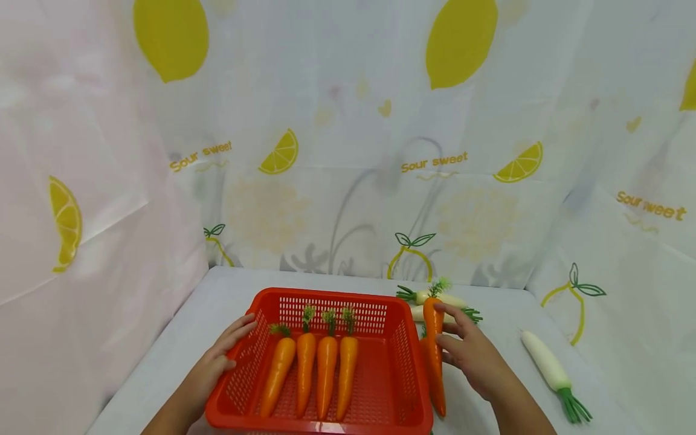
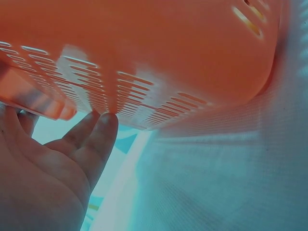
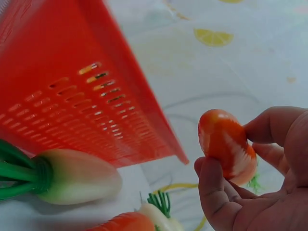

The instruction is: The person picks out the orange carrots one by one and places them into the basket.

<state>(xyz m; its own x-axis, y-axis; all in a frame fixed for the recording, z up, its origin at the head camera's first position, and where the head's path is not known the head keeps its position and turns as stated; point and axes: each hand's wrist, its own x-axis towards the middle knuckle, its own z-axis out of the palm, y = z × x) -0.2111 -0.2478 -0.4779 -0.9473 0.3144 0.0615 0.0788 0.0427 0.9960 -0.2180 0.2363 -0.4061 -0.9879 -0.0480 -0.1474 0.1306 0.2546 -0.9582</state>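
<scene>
A red slotted plastic basket (image 1: 375,356) stands at the front of the table, and several orange carrots (image 1: 326,374) with leafy green tops lie side by side in it. My left hand (image 1: 214,356) rests against the basket's left side; in the left wrist view its extended fingers (image 2: 103,134) touch the slotted outer wall. Just outside the right rim, my right hand (image 1: 473,350) pinches a carrot (image 1: 434,344) between thumb and fingers, its leafy top pointing away. The right wrist view shows this held carrot (image 3: 224,139) end-on, off the table.
Behind the held carrot lie white radishes (image 1: 454,300) with green stalks, beside the basket's far right corner. Another white radish (image 1: 546,361) lies farther right. Low in the right wrist view, another carrot (image 3: 127,223) lies near a radish (image 3: 86,178). Lemon-printed cloth (image 1: 348,211) surrounds the table.
</scene>
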